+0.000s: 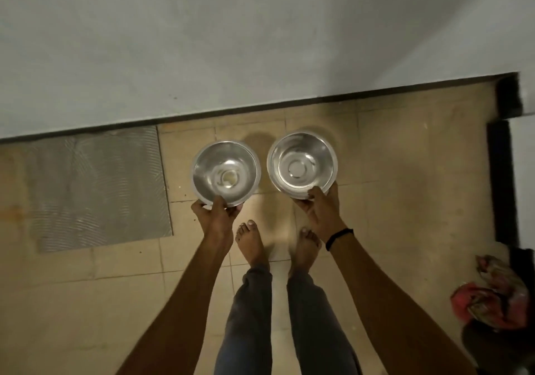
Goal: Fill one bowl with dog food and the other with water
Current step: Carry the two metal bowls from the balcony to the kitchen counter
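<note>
Near the far wall (pixel 202 41), above the tiled floor (pixel 390 201), a standing person carries two steel bowls side by side, not touching. Left hand (pixel 215 215) is clamped on the near rim of the left bowl (pixel 225 172); right hand (pixel 320 209) likewise grips the right bowl (pixel 302 164). Both bowls appear empty; filling not begun. Risk: single-edge pinch holds could let a filled bowl tip and spill.

Grey ribbed mat (pixel 98 189) lies left on the beige tiled floor (pixel 405 201); crumpled pink cloth (pixel 492 296) sits lower right.
</note>
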